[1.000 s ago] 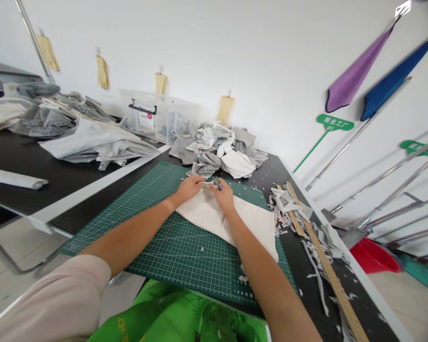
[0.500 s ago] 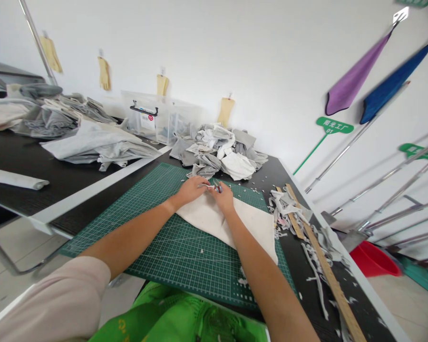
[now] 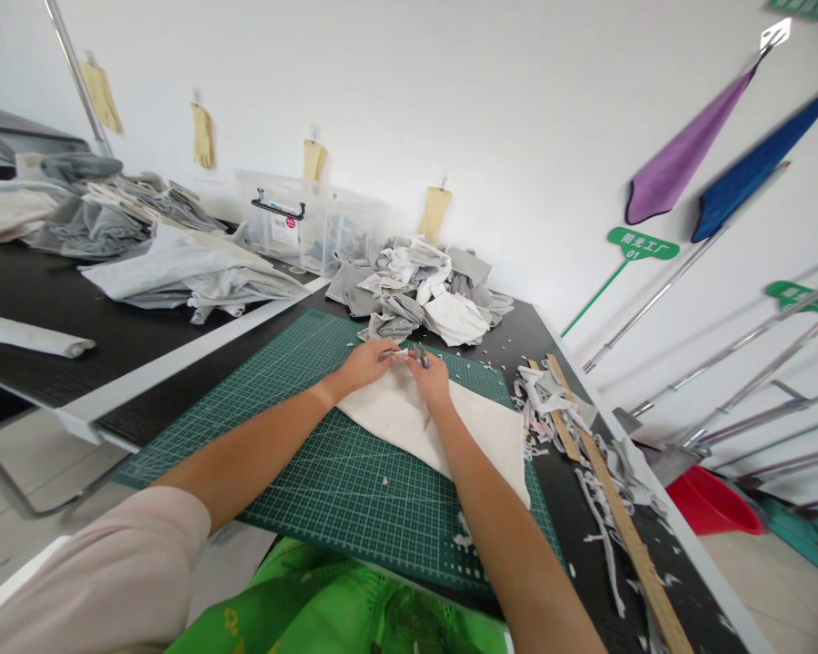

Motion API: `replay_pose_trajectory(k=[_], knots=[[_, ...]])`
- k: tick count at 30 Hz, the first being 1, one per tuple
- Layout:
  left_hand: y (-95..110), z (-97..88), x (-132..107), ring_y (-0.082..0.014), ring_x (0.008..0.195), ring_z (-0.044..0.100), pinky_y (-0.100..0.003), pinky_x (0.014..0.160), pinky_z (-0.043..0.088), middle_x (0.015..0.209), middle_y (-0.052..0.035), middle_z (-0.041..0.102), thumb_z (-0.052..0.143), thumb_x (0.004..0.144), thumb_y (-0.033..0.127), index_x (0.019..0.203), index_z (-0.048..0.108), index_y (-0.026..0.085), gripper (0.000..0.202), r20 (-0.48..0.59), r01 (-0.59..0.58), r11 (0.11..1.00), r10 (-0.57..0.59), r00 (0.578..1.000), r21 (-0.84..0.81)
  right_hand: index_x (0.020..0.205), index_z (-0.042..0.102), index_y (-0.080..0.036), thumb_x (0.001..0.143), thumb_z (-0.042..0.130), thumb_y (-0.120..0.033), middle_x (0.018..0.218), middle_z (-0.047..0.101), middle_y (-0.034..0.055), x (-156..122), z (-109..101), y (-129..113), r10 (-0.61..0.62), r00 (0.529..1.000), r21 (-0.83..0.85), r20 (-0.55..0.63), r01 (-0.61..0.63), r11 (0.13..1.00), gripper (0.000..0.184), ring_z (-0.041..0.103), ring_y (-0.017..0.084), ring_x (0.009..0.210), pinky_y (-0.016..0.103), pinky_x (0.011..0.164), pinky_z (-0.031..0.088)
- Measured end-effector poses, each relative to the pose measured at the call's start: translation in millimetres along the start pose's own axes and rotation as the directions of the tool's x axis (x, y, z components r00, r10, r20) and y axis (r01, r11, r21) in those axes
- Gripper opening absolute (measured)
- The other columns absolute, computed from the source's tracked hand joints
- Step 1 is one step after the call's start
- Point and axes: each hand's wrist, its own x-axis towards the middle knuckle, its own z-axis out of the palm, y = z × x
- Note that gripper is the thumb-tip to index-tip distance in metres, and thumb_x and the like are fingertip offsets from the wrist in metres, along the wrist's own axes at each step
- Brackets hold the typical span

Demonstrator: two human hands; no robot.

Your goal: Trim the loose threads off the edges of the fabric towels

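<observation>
A white piece of cloth (image 3: 481,427) lies flat on the green cutting mat (image 3: 300,436). My left hand (image 3: 364,363) pinches the cloth's far corner, fingers closed on it. My right hand (image 3: 428,374) rests on the same corner, closed round small scissors (image 3: 417,355) whose tips show between the two hands. Both hands sit at the mat's far edge, almost touching each other.
A heap of grey and white cloth pieces (image 3: 419,291) lies just beyond the hands, with clear plastic boxes (image 3: 300,222) behind it. Cloth scraps (image 3: 552,400) and a wooden ruler (image 3: 620,518) line the right side. Folded fabric (image 3: 177,268) covers the left table. A red bin (image 3: 713,500) sits lower right.
Both hands stay at the cloth's far corner with only slight finger movement. The camera has shifted a little.
</observation>
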Motion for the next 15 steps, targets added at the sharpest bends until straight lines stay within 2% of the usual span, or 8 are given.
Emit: replay_pose_trajectory(k=[2,8,15], knots=[[2.2,0.2,0.0,-0.0252,0.111,0.067,-0.037,0.103,0.05,0.115,-0.0077,0.075,0.057,0.097,0.035,0.112,0.073,0.021,0.026,0.0,-0.021,1.0,0.021,1.0,0.005,0.099,0.079,-0.017,0.08,0.069,-0.054,0.078,0.068,0.0007,0.0,-0.3,1.5,0.009,1.0,-0.018,-0.008,-0.009,1.0,0.042,0.054,0.016,0.07,0.027,0.069,0.042],[4.7,-1.2,1.1,-0.022,0.092,0.065,-0.033,0.089,0.051,0.095,-0.0058,0.074,0.056,0.097,0.037,0.098,0.073,0.02,0.024,0.047,-0.019,0.999,0.017,0.999,0.036,0.093,0.076,-0.019,0.081,0.069,-0.055,0.073,0.067,-0.0005,-0.4,-0.4,2.3,-0.034,0.999,-0.082,0.013,0.035,0.996,0.039,0.053,0.016,0.066,0.027,0.066,0.04],[6.7,-0.5,1.0,-0.0224,0.095,0.064,-0.033,0.088,0.051,0.096,-0.0062,0.073,0.053,0.099,0.037,0.096,0.07,0.02,0.025,0.045,-0.015,0.999,0.013,0.999,0.049,0.089,0.07,-0.021,0.081,0.069,-0.057,0.073,0.063,-0.0015,-0.6,-1.3,-1.1,-0.054,0.998,-0.126,-0.01,0.053,0.991,0.037,0.053,0.017,0.067,0.028,0.067,0.038]])
